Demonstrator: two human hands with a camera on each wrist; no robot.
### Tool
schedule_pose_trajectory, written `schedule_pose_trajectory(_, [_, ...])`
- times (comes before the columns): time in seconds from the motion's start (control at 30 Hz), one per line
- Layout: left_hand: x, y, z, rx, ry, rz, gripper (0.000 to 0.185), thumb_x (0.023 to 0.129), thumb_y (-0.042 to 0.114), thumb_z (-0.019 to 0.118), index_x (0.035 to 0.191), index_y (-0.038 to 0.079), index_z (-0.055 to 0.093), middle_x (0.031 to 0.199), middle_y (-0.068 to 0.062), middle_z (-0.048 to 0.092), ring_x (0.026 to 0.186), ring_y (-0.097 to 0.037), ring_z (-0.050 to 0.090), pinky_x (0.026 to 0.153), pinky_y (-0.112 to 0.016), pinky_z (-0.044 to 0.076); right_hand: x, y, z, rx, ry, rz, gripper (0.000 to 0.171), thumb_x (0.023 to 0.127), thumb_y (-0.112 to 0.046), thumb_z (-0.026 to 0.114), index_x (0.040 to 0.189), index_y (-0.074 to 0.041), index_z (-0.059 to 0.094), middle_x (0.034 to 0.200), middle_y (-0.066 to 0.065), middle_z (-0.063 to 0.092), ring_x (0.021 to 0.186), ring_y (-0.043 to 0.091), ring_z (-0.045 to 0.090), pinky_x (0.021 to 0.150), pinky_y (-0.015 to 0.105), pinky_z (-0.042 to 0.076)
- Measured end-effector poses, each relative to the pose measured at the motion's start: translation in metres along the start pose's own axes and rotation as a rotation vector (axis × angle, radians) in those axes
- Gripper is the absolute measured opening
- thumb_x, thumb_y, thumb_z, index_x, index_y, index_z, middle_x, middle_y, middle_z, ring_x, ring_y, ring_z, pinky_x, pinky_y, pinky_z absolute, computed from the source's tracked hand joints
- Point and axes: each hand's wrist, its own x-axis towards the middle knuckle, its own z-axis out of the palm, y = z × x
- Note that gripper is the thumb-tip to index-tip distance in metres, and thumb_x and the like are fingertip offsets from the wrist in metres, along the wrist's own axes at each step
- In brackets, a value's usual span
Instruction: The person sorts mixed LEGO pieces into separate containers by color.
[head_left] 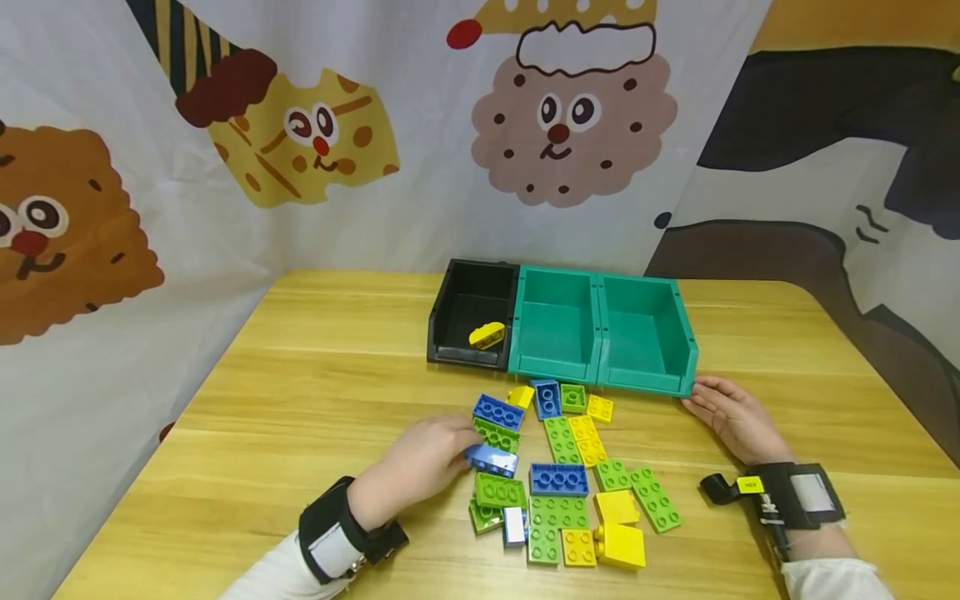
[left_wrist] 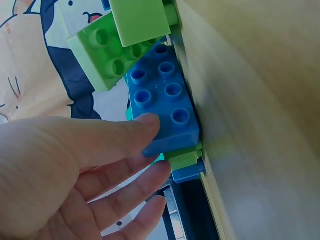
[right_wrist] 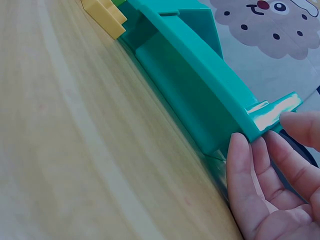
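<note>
My left hand pinches one end of a blue toy building block at the left side of the block pile. In the left wrist view the thumb lies on the studded face of this blue block, with the other fingers behind its end. Green blocks lie just in front of it, and another green one sits behind. My right hand touches the front right corner of the right-hand teal bin. Its fingertips rest at the bin's corner, loosely extended.
Beside the teal bins stands a black bin with a yellow curved block inside. Several blue, green and yellow blocks, such as a long green one and a yellow one, spread over the wooden table. A printed curtain hangs behind.
</note>
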Motion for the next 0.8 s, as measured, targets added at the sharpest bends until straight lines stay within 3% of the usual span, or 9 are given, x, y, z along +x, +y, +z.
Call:
schedule_pose_trajectory(0.5, [-0.001,0.007,-0.003,-0.081,-0.002,-0.002,0.028,0.079,0.008,0.072,0.107,0.007,0.068,0.101,-0.002,0.065,0.092,-0.013,0.063,0.083,-0.026,0.053,0.0,0.0,-0.002,-0.025,0.016,0.011,0.031,0.099,0.006,0.035,0.109,-0.004,0.062,0.103,0.003,0.063,0.095,0.013,0.064,0.09,0.024,0.051])
schedule_pose_trajectory(0.8, [-0.005,0.013,-0.016,-0.101,0.021,0.003,0.028,0.082,0.013,0.071,0.109,0.006,0.068,0.105,-0.003,0.064,0.093,-0.013,0.063,0.083,-0.024,0.053,0.001,0.0,-0.002,-0.038,0.021,0.018,0.029,0.099,0.004,0.036,0.109,-0.005,0.063,0.103,0.002,0.063,0.095,0.012,0.063,0.089,0.023,0.051])
